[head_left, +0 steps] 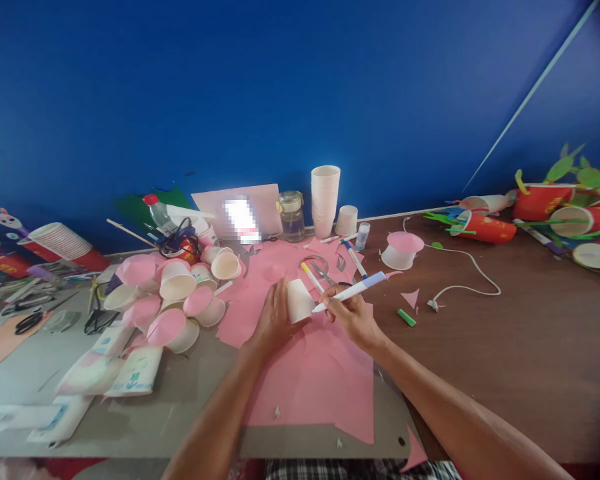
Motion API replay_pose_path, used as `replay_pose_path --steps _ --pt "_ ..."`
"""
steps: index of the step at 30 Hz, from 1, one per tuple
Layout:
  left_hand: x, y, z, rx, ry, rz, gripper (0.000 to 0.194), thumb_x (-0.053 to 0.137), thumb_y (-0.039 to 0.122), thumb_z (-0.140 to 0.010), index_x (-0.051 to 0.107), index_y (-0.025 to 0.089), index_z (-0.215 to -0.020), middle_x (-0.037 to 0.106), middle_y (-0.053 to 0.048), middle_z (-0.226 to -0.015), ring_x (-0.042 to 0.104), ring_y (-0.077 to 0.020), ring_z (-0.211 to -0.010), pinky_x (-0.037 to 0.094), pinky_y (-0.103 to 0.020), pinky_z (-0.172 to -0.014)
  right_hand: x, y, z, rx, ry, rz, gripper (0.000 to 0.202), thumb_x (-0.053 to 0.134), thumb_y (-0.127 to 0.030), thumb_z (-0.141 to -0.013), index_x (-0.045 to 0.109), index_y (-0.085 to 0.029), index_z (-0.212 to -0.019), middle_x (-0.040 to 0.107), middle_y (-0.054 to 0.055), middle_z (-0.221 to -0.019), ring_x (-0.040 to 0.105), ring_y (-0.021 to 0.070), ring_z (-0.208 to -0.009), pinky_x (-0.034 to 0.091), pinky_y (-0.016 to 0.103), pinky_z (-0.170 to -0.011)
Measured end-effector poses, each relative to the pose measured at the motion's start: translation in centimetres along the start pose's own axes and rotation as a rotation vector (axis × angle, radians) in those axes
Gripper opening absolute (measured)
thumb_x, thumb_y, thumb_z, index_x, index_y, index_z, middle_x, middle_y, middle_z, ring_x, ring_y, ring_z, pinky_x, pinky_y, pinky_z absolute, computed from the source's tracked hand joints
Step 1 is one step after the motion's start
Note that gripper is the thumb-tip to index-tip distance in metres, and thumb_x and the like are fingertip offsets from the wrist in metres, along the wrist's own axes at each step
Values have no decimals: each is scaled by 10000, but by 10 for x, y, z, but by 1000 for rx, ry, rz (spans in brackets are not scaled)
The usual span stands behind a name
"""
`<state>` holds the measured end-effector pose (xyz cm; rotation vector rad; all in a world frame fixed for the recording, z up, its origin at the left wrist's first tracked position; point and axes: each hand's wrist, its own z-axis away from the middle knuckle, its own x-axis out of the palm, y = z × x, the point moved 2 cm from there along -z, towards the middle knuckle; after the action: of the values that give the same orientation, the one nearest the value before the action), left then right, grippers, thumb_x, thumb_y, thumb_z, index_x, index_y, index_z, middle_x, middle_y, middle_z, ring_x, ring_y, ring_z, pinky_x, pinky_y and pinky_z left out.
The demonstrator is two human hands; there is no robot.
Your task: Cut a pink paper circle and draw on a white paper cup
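My left hand (274, 312) is closed around the side of a white paper cup (299, 301), which lies tilted above the pink paper. In my right hand (354, 319) is a white marker with a pale blue end (364, 285), its tip at or very near the cup's right side. Under both hands spread large sheets of pink paper (310, 390). Just behind the cup lies a yellow-ended marker (312, 277), with scissors (321, 268) beside it. A blue-and-white marker (354, 259) rests farther back. The fingertips of my left hand are partly hidden.
On the left several cups with pink tops (173, 327) are piled near tissue packs (135, 372). A tall cup stack (325, 200), a glass jar (291, 217) and a blurred bright screen (243, 220) stand by the blue wall. To the right are a white cable (480, 283) and red cups (490, 227).
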<state>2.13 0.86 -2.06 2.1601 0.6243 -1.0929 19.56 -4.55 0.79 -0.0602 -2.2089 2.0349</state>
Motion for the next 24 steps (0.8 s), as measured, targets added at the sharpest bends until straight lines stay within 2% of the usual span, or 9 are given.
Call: replay_pose_path --steps 9,15,24 --pt "3 -3 0 6 11 -2 918 583 588 -765 174 92 -1421 456 -257 -1306 481 -343 -1214 457 -456 -959 -2 -1 -2 -34 81 -63 229 576 -377 -792 543 -190 -664 463 -39 -477 433 116 -505 341 244 -491" --pt "2 -3 0 8 33 30 919 591 587 -761 185 107 -1431 471 -258 -1302 484 -333 -1220 456 -457 -952 -2 0 -2 -69 70 -85 214 569 -360 -808 552 -189 -681 483 -38 -498 453 118 -528 365 261 -556" --pt "2 -2 -1 24 59 -13 912 566 616 -761 217 91 -1420 512 -225 -1266 526 -321 -1177 489 -409 -912 0 3 -2 -42 51 -96 229 604 -378 -785 546 -190 -669 458 -42 -471 433 117 -507 325 243 -491"
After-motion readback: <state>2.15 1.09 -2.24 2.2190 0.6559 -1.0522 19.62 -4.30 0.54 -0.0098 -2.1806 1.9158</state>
